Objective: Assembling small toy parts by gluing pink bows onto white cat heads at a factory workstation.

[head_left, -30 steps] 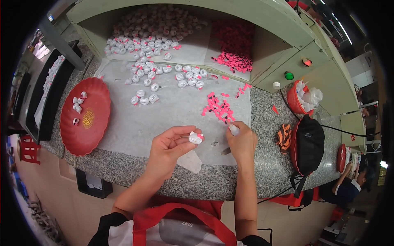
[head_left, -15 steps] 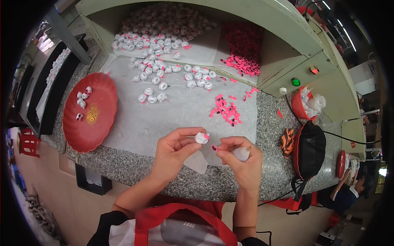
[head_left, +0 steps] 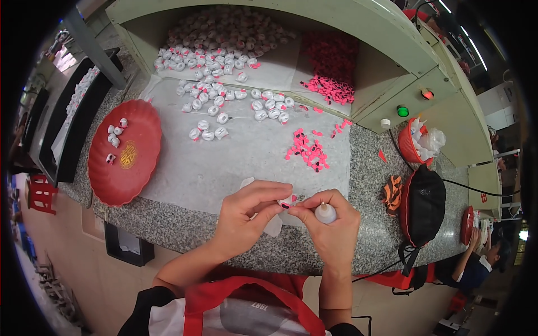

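Note:
Between its thumb and fingers my left hand (head_left: 242, 218) pinches a small white rounded piece (head_left: 289, 199) with pink bits on it. A small pink-and-black piece (head_left: 286, 205) sits against its near side, at the fingertips of both hands. My right hand (head_left: 336, 232) is closed, with thumb and forefinger tips at that pink-and-black piece. Tucked in the same hand is a small white bottle (head_left: 325, 213) with a narrow pointed tip. Beyond the hands, loose pink-and-black pieces (head_left: 307, 150) lie scattered on the white sheet (head_left: 179, 162).
White rounded pieces (head_left: 213, 101) fill the shelf and spill onto the sheet. A scalloped red tray (head_left: 148, 162) holds several at left. To the right are an orange basket (head_left: 407, 147), a striped orange-black item (head_left: 393, 193) and a black bag (head_left: 425, 204). A co-worker (head_left: 476, 266) sits far right.
My hands have come together. The pink-and-black piece in my right fingers has moved left onto the white piece, which has tilted. The bottle now stands more upright in my right hand.

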The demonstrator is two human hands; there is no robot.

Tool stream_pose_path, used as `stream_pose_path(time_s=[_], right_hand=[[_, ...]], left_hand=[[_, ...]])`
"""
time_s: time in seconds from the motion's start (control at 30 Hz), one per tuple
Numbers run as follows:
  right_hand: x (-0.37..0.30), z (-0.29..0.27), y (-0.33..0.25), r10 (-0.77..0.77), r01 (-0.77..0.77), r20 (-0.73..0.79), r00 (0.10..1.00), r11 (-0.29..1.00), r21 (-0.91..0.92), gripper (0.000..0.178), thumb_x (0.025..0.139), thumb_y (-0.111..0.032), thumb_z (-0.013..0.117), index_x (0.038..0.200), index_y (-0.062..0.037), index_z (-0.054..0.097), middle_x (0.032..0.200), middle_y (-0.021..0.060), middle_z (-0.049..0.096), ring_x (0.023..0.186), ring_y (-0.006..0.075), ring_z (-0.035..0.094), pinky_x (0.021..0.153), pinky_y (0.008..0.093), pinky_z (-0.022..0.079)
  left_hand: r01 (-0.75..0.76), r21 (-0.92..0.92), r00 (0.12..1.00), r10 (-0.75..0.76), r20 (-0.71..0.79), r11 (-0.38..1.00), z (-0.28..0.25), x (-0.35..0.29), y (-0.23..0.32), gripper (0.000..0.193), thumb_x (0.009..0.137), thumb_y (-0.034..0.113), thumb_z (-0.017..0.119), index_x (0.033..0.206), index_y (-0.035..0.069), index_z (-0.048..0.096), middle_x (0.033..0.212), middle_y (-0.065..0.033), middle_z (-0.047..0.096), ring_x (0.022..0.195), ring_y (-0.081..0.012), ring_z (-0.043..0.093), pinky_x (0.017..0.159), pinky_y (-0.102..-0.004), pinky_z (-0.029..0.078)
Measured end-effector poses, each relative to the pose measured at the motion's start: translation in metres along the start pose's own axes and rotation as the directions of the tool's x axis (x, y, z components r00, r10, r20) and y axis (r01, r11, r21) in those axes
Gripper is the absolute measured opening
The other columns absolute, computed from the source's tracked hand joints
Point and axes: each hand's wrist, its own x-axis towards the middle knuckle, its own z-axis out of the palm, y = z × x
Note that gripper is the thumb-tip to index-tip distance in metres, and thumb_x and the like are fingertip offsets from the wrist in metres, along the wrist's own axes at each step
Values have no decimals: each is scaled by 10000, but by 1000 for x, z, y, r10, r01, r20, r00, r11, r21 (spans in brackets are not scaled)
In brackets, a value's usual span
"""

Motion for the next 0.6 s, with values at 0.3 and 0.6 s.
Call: stream_pose_path(time_s=[0.3, 0.6], right_hand=[[-1, 4, 8, -43, 25, 68, 997, 971, 239, 268, 627, 14, 736, 871, -20, 632, 717, 19, 571, 657, 74, 527, 598, 199, 433], [8, 9, 22, -163, 145, 72, 984, 967, 211, 264, 632, 54, 705, 882, -15, 654, 716, 33, 568, 654, 82, 518, 569, 203, 410]], left_hand=[[143, -320, 990, -137, 43, 936, -3, 3, -1, 257, 811, -62, 509, 1067, -47, 536, 1136, -127, 508, 1014, -175, 523, 845, -271, 437], [-30, 39, 991, 35, -131, 999, 12, 1, -6, 238, 839, -30, 479, 1070, -52, 530, 1034, -126, 545, 954, -184, 540, 842, -284, 422]])
